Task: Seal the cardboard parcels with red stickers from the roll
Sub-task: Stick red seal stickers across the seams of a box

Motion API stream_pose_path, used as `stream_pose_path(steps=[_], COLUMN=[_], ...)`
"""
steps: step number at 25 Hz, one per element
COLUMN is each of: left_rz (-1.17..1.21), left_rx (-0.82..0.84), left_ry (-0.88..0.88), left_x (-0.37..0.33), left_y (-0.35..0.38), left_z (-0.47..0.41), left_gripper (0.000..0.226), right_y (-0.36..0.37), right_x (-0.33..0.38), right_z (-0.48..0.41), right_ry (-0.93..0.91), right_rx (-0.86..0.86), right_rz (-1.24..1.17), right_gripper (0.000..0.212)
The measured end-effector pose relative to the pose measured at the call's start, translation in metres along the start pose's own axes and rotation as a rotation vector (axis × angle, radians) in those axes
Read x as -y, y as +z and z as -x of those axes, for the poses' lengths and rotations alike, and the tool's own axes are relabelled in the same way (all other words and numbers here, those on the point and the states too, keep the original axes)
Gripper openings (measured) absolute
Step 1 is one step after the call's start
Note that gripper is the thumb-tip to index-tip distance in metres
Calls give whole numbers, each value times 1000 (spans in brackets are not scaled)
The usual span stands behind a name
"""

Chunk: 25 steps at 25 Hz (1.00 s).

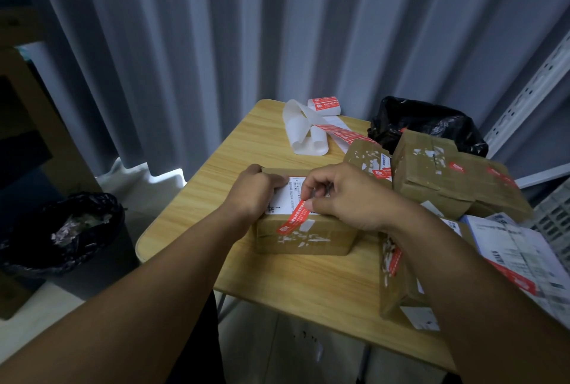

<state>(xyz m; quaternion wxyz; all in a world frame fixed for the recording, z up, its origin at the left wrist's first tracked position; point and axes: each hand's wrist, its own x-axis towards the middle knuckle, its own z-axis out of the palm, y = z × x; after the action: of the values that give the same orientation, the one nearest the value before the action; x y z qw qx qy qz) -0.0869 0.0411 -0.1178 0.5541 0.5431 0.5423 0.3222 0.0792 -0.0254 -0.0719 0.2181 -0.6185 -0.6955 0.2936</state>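
Note:
A cardboard parcel (308,237) with a white shipping label lies in the middle of the wooden table (222,174). My left hand (251,195) grips its left top edge. My right hand (345,195) pinches the upper end of a red sticker (293,218) that runs diagonally from the parcel's top over its front edge, its lower end stuck on the front face. The sticker roll (324,106) lies at the table's far side, its strip of red stickers and white backing paper (300,134) unrolled towards me.
Several cardboard parcels (447,180) bearing red stickers are stacked on the table's right side, with a white parcel (524,260) beside them. A black plastic bag (431,124) sits behind. A bin with a black liner (61,229) stands on the floor left. Grey curtains hang behind.

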Motion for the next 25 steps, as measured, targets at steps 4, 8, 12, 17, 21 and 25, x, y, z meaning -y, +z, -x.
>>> stream_pose_path(steps=[4,8,12,17,21,25], left_rz=[14,20,25,48,49,40], left_rx=[-4,-2,-2,1,-5,-10], left_ry=[-9,-11,-9,-5,3,-1], left_x=[1,1,2,0,0,2], left_y=[0,0,1,0,0,1], left_z=[-1,-1,-1,1,2,2], left_gripper=[19,26,29,14,16,24], right_y=[-1,0,0,-2,-1,0], right_x=[1,-2,-2,-4,-4,0], right_z=[-2,0,0,-1,2,2], right_ry=[-1,-11,-19,-16,-2,7], right_rx=[23,-2,2,12,10,19], right_rz=[39,14,21,22,6,39], right_gripper=[11,10,10,11,17,18])
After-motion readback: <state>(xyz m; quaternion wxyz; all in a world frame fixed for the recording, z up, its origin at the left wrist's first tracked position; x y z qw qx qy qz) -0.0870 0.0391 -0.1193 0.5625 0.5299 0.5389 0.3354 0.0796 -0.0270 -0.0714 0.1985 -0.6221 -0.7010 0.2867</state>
